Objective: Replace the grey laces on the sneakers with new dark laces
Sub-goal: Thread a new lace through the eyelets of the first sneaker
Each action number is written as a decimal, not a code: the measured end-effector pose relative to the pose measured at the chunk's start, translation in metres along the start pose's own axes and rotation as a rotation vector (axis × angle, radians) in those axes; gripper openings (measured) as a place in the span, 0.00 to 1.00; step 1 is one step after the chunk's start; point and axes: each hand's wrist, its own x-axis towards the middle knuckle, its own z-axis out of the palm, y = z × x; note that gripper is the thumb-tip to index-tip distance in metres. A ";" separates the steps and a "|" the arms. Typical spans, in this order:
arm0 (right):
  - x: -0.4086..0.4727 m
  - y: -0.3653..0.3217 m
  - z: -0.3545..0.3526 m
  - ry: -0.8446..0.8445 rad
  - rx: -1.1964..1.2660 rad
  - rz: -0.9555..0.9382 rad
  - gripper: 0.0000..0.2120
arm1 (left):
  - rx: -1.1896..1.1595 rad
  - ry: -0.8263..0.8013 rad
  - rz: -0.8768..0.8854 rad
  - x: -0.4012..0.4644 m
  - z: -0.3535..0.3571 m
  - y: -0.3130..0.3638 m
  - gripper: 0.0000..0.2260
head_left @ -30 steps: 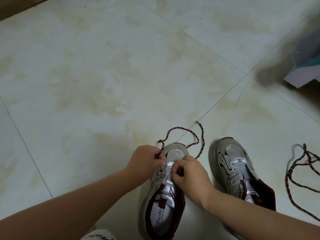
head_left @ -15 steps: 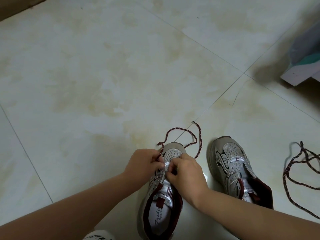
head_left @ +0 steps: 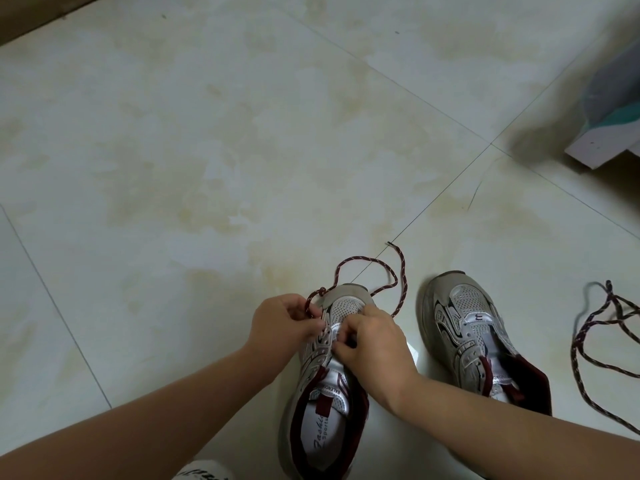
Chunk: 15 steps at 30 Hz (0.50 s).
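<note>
One head-worn view looks steeply down (wide-angle) at the tiled floor (head_left: 214,140); hands close below.

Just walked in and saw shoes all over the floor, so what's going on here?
A person is threading a dark lace into the front eyelets of the nearer sneaker on the tiled floor. The left hand pinches one part of the lace, and the right hand works at the eyelets. Most of the lace lies looped beyond the toe. The other sneaker has no lace; a second dark lace lies beside it.
</note>
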 end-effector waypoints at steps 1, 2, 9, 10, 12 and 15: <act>0.000 0.000 0.000 0.000 0.002 -0.001 0.04 | -0.021 0.000 -0.011 0.000 0.000 0.000 0.08; 0.001 0.000 0.000 -0.003 0.005 -0.001 0.05 | -0.040 -0.002 -0.020 0.000 0.001 0.000 0.08; 0.002 0.002 0.003 -0.001 0.001 -0.024 0.07 | 0.021 -0.003 0.031 0.001 0.005 -0.001 0.10; 0.002 0.002 0.004 -0.003 0.001 -0.026 0.06 | 0.073 0.004 0.060 0.002 0.006 0.000 0.11; 0.003 0.002 0.004 -0.003 0.002 -0.024 0.06 | 0.176 0.013 0.121 0.003 0.007 0.001 0.13; 0.003 0.001 0.004 -0.010 -0.007 -0.015 0.09 | 0.306 -0.014 0.183 0.003 0.009 0.001 0.13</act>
